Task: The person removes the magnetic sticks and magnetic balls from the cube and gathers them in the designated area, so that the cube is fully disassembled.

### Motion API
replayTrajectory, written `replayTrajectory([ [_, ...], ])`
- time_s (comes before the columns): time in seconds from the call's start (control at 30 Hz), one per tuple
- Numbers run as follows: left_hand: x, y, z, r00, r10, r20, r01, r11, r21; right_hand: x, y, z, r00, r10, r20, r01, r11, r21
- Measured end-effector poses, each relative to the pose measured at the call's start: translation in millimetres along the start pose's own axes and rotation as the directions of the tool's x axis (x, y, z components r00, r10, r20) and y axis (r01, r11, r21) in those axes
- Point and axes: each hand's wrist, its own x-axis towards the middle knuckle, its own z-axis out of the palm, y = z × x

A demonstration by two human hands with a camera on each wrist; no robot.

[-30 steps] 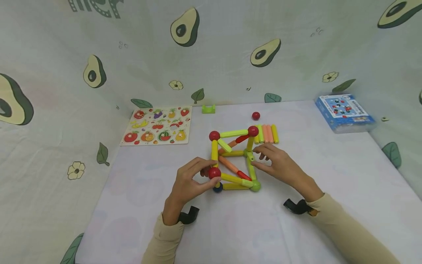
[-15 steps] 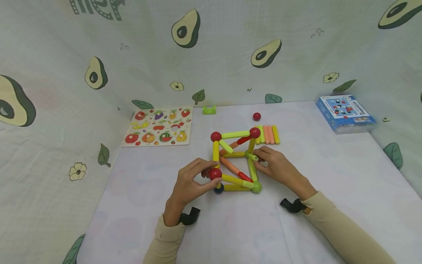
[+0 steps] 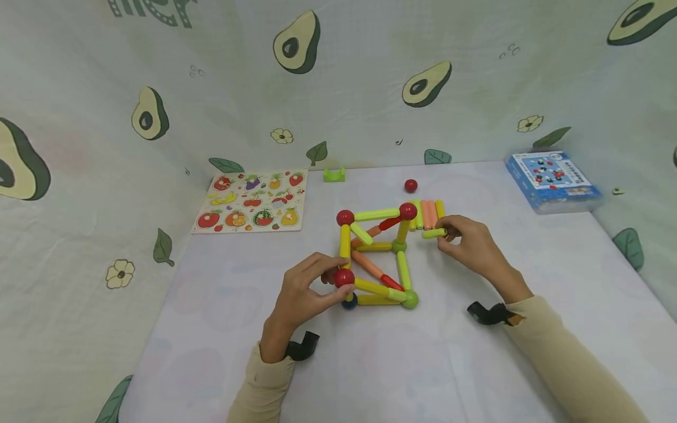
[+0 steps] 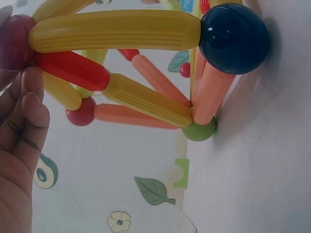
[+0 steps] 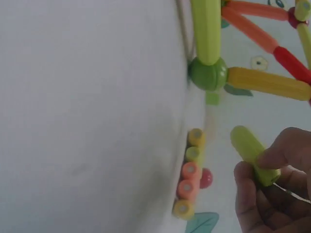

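A cube-like frame of magnetic rods and balls stands on the table, with red balls on top and green and dark blue balls [image 4: 235, 39] below. My left hand [image 3: 301, 294] holds the red ball [image 3: 344, 278] at its near left upper corner between thumb and fingers. To the right of the frame, my right hand [image 3: 471, 244] pinches a light green magnetic rod [image 3: 433, 233], apart from the frame. In the right wrist view the rod [image 5: 245, 144] sits tilted between thumb and fingers. The green ball [image 3: 399, 247] at the far right lower corner joins several rods.
Behind the right hand lies a row of loose rods [image 3: 427, 212], with a loose red ball [image 3: 410, 185] beyond. A fruit picture board [image 3: 251, 201] lies back left, near a small green plastic piece [image 3: 334, 175]. A blue box [image 3: 552, 181] stands back right.
My right hand took hold of the light green rod at the frame's far right lower green ball and pulled it away to the right. The left hand has stayed on the red ball.
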Motion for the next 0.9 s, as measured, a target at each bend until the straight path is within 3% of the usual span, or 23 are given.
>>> replayTrajectory([
  [0.1, 0.4, -0.6, -0.9, 1.0, 0.004, 0.001, -0.004, 1.0, 0.001, 5.9, 9.2, 4.7, 0.997, 0.02, 0.073, -0.02, 1.0, -0.011],
  [0.27, 0.1, -0.8, -0.5, 1.0, 0.009, -0.005, -0.009, 1.0, -0.006, 12.4, 14.1, 12.2, 0.991, -0.007, 0.133, 0.018, 0.997, -0.08],
  [0.4, 0.2, -0.1, -0.3, 1.0, 0.006, -0.003, -0.006, 1.0, 0.003, 16.3, 13.3, 15.2, 0.992, -0.022, 0.125, 0.043, 0.985, -0.168],
  [0.53, 0.1, 0.2, -0.6, 1.0, 0.002, 0.001, -0.002, 1.0, 0.004, 20.1, 18.1, 21.1, 0.993, -0.087, 0.079, 0.102, 0.973, -0.209],
  [0.73, -0.3, -0.8, -0.6, 1.0, 0.008, 0.001, -0.008, 1.0, 0.0, 20.3, 21.9, 25.8, 0.991, -0.113, 0.066, 0.125, 0.969, -0.215],
  [0.9, -0.3, -1.8, -0.6, 1.0, 0.007, 0.001, -0.007, 1.0, -0.001, 14.9, 5.8, 22.4, 0.99, -0.116, 0.079, 0.127, 0.982, -0.144],
])
